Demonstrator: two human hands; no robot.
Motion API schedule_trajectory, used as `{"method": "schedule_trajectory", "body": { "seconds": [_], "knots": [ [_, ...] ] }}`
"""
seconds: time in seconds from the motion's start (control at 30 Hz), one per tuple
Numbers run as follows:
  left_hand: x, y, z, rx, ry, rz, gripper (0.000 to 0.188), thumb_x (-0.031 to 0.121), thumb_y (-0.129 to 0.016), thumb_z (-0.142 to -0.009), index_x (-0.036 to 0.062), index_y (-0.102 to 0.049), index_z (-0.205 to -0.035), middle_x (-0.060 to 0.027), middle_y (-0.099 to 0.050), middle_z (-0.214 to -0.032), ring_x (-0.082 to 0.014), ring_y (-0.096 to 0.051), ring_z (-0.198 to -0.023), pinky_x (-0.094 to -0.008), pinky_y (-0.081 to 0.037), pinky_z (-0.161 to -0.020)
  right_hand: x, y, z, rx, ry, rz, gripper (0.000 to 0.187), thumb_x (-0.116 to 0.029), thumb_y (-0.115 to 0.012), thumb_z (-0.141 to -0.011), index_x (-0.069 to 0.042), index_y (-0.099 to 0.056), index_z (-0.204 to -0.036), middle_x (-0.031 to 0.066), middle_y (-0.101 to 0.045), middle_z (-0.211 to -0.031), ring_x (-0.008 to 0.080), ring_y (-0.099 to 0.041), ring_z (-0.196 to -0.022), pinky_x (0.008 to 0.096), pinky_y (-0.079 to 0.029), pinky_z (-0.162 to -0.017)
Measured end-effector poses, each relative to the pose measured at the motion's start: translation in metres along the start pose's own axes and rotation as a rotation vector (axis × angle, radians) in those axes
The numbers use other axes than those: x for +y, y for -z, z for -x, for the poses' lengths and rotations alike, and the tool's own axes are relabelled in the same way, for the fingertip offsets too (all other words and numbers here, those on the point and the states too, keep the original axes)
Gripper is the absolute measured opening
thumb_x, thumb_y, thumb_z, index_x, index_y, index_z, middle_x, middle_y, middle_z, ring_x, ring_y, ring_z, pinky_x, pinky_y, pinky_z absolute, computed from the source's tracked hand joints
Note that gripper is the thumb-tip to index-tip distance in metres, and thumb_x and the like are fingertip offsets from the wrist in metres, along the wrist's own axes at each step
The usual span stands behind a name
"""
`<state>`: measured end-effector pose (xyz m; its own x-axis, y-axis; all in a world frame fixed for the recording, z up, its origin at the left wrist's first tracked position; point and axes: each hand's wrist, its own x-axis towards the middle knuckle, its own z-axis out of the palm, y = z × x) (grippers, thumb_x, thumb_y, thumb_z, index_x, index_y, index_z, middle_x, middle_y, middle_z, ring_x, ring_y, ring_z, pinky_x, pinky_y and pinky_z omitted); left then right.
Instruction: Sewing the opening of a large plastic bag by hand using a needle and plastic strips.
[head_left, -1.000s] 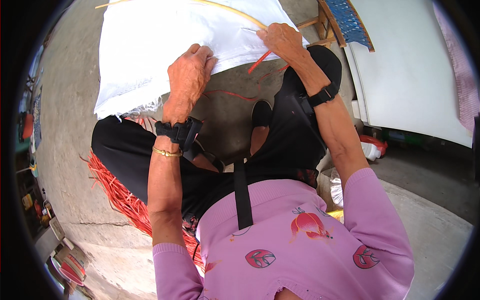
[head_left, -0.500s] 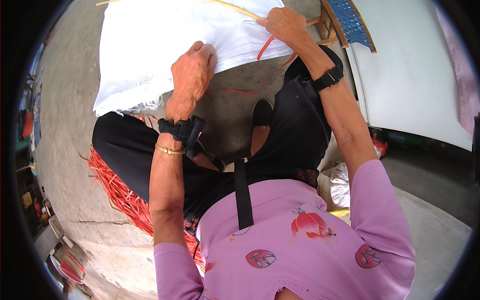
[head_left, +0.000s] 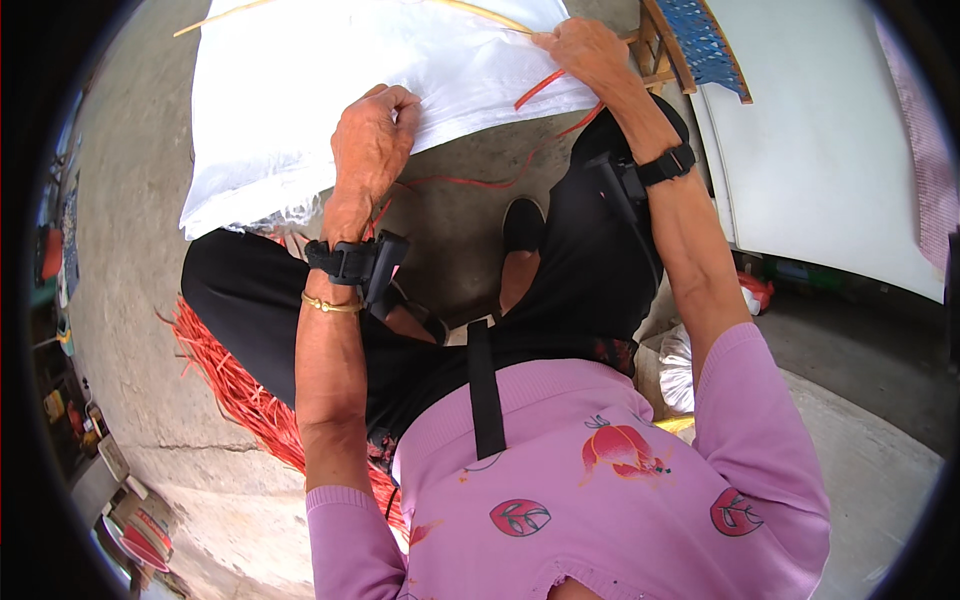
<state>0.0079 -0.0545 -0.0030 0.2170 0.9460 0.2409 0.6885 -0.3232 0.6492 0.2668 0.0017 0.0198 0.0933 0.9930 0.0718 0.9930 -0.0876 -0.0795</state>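
Observation:
A white cloth (head_left: 290, 120) with a frayed near edge lies over my knees. My left hand (head_left: 370, 140) is closed at its near edge, with creases running from the fingers; the fingertips are hidden. My right hand (head_left: 585, 55) is closed at the cloth's right corner, pinching the end of a thin yellow strip (head_left: 490, 15) that arcs leftward across the cloth. From beneath that hand a flat red strip (head_left: 540, 88) sticks out. A longer red strip (head_left: 480, 184) hangs below the cloth and passes behind my left wrist.
A bundle of red strips (head_left: 235, 385) lies on the floor beside my left thigh. At the upper right stands a wooden-framed stool with a blue woven seat (head_left: 705, 50). Beyond it is a large white panel (head_left: 820, 150). A clear plastic bag (head_left: 677, 370) lies by my right hip.
My right hand has shifted slightly right and down, carrying the yellow strip's end. My left hand has moved a little left and down. The cloth has slid slightly with them.

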Motion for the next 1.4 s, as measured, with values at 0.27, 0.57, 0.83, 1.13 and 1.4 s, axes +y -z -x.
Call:
{"method": "schedule_trajectory", "body": {
  "seconds": [0.27, 0.57, 0.83, 1.13, 1.4],
  "knots": [
    [0.006, 0.004, 0.0, 0.015, 0.109, 0.124, 0.013, 0.012, -0.061, -0.081, 0.0023, -0.065, -0.088, -0.0057, -0.062, -0.078, -0.0152, -0.052, -0.059, -0.0277, -0.044, -0.059, -0.038, 0.001, 0.023, -0.038, 0.252, -0.416, 0.037, -0.042, -0.06, -0.075, -0.006, -0.069, -0.079, 0.0163, -0.064, -0.073, 0.0271, -0.062, -0.07, 0.0359, -0.048, -0.065],
    [0.018, 0.008, 0.003, 0.216, -0.079, -0.047, 0.005, 0.012, -0.061, -0.079, 0.0072, -0.063, -0.079, -0.0049, -0.059, -0.074, -0.0268, -0.059, -0.065, -0.0363, -0.046, -0.059, -0.066, -0.001, 0.051, 0.084, 0.257, -0.306, 0.038, -0.041, -0.065, -0.073, -0.006, -0.065, -0.088, 0.0101, -0.065, -0.068, 0.0268, -0.064, -0.067, 0.0393, -0.049, -0.064],
    [0.025, 0.01, 0.004, 0.3, -0.14, -0.083, 0.002, 0.01, -0.061, -0.078, 0.0081, -0.062, -0.077, -0.005, -0.059, -0.074, -0.0258, -0.058, -0.06, -0.034, -0.046, -0.053, -0.066, -0.007, 0.054, 0.244, 0.32, -0.211, 0.039, -0.045, -0.062, -0.076, -0.008, -0.064, -0.086, 0.0105, -0.06, -0.055, 0.0287, -0.062, -0.059, 0.0395, -0.048, -0.056],
    [0.026, 0.014, 0.003, 0.397, -0.213, -0.102, 0.002, 0.006, -0.063, -0.077, 0.0045, -0.063, -0.077, -0.004, -0.06, -0.073, -0.0143, -0.048, -0.051, -0.0276, -0.041, -0.05, -0.067, -0.002, 0.06, 0.391, 0.388, -0.344, 0.029, -0.035, -0.063, -0.075, -0.006, -0.061, -0.078, 0.0123, -0.058, -0.052, 0.0285, -0.059, -0.05, 0.0407, -0.045, -0.046],
    [0.028, 0.022, 0.006, 0.421, -0.224, -0.071, 0.001, 0.006, -0.063, -0.076, 0.0047, -0.063, -0.077, -0.0041, -0.06, -0.073, -0.013, -0.049, -0.05, -0.0273, -0.04, -0.048, -0.047, 0.007, 0.041, 0.396, 0.123, -0.114, 0.018, -0.022, -0.062, -0.071, -0.012, -0.06, -0.086, 0.0123, -0.061, -0.062, 0.0311, -0.061, -0.06, 0.0423, -0.047, -0.054]
  ]
}}
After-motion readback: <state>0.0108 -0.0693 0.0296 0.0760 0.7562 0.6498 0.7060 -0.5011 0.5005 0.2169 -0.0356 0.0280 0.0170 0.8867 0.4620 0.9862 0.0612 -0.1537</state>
